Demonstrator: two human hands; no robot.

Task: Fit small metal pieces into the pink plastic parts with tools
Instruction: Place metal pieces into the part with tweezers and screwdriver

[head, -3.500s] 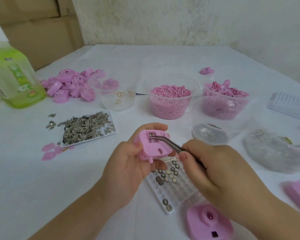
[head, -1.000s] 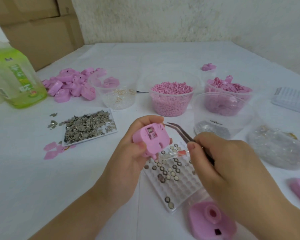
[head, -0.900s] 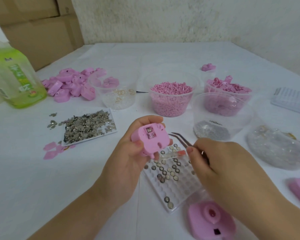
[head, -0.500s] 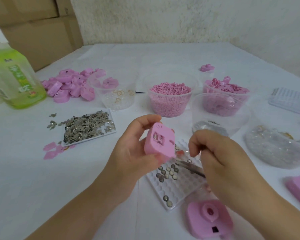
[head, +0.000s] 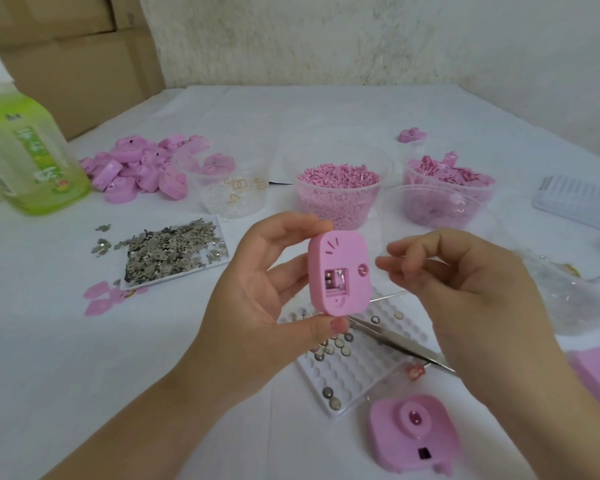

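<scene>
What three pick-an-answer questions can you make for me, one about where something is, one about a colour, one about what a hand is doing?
1. Where are the tweezers? A) in a cardboard box B) across the white grid tray C) in the pellet tub
2. What colour is the bottle? A) green B) blue C) red
3. What is the left hand doing? A) lying flat B) gripping tweezers C) holding a pink part
1 B: they stretch over its cells. 2 A: its liquid and label look green. 3 C: thumb and fingers clasp its edges.
</scene>
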